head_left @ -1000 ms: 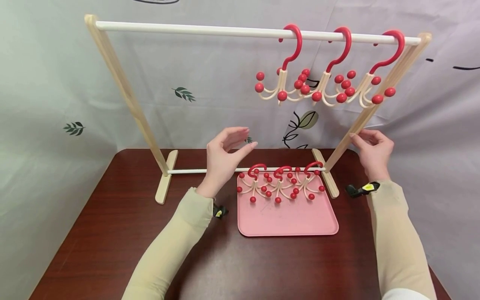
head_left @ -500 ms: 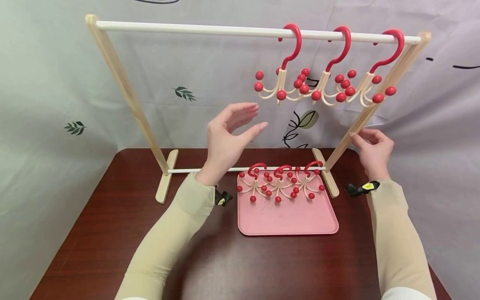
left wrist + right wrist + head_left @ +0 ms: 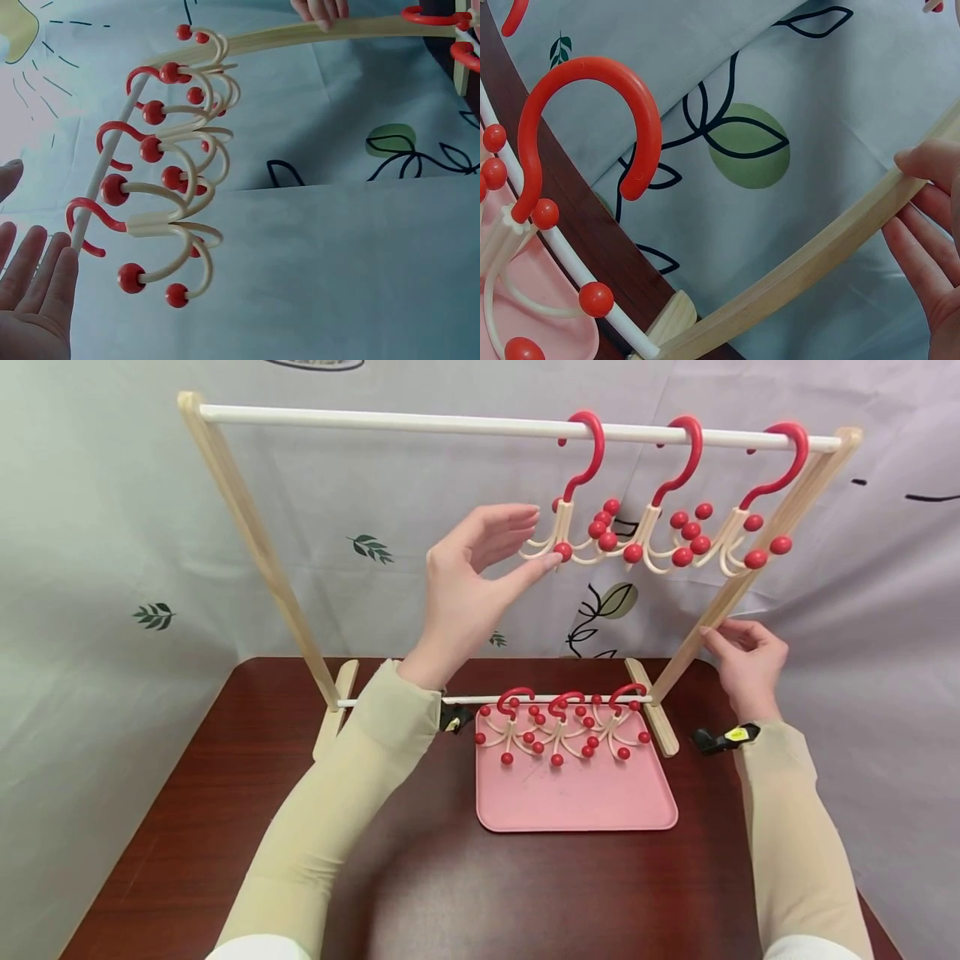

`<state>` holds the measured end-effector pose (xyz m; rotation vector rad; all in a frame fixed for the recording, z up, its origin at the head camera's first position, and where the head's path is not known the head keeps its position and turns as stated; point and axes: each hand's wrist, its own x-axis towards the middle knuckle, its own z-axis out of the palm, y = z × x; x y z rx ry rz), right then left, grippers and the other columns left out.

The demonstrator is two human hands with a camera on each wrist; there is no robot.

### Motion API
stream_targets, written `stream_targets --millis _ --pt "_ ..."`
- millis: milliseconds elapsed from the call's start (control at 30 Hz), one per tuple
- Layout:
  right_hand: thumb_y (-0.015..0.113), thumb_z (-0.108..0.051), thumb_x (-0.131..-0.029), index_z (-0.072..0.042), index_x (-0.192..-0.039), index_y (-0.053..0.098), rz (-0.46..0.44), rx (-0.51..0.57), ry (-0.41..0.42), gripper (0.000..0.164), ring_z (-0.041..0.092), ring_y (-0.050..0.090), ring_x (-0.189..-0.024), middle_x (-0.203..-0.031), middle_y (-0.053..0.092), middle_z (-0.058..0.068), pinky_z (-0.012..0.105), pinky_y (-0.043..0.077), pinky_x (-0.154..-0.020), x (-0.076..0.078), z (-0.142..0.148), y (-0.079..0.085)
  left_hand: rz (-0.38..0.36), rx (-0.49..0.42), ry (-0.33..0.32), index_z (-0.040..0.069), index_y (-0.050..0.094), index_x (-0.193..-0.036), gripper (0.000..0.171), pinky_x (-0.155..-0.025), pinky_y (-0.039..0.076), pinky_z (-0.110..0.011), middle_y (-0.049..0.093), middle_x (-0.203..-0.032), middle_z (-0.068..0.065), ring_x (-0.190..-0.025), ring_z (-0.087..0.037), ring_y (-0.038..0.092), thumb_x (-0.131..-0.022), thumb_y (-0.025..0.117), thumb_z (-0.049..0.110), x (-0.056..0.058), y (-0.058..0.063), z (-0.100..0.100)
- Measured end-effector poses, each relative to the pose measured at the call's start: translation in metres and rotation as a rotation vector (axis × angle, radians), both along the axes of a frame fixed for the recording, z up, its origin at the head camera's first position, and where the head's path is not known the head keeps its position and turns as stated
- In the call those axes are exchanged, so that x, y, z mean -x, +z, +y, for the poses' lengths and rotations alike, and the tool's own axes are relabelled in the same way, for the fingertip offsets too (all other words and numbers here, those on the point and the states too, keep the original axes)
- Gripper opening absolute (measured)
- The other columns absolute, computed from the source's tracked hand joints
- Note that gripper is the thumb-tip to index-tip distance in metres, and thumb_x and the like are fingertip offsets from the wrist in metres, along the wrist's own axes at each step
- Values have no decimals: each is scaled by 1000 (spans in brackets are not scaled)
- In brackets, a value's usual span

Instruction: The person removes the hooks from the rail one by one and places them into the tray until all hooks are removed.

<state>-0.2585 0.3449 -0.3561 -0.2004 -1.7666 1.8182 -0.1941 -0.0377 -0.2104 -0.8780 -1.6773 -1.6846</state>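
My left hand (image 3: 467, 585) is raised beside the leftmost hanging multi-arm hanger (image 3: 596, 456), fingers extended and thumb apart. In the head view its thumb tip overlaps one red ball; the left wrist view shows the fingers (image 3: 56, 289) beside that hanger's hook, holding nothing. Two like hangers, a middle one (image 3: 696, 456) and a right one (image 3: 798, 456), share the white top rod (image 3: 375, 420). All have red hooks and cream arms tipped with red balls. My right hand (image 3: 750, 668) pinches the rack's right wooden post (image 3: 795, 277) between thumb and fingers.
A pink tray (image 3: 577, 806) on the dark wooden table (image 3: 225, 827) bears three more such hangers (image 3: 560, 731) along its back edge. Behind it runs the lower white rod (image 3: 476, 699). The left post (image 3: 258, 547) stands opposite; a patterned cloth (image 3: 420, 485) hangs behind.
My left hand has risen and moved right, from above the lower rod up to the leftmost hanging hanger. The right hand stays on the post.
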Motion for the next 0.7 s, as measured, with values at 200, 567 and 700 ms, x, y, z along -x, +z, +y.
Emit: stream_targets --millis 200,567,700 --pt "89 -3 -77 -3 -97 75 -17 -14 -2 24 10 71 -81 -87 74 -1 17 57 -70 -2 -1 1 -40 22 17 -8 66 -119 41 -98 52 -29 70 -119 -15 -108 -13 69 -83 84 -1 5 18 5" --pt "88 -1 -78 -2 -97 75 8 1 9 23 11 72 -81 -87 74 0 18 58 -70 -1 0 -1 -189 69 71 3 68 -124 46 -96 50 -20 70 -124 -2 -110 -6 66 -83 87 10 35 31 16" --pt "88 -1 -78 -2 -97 75 8 2 7 23 11 72 -81 -87 74 0 17 58 -70 -1 0 -1 -191 61 70 4 69 -124 48 -96 49 -17 70 -123 -2 -110 -5 65 -81 89 11 51 30 23"
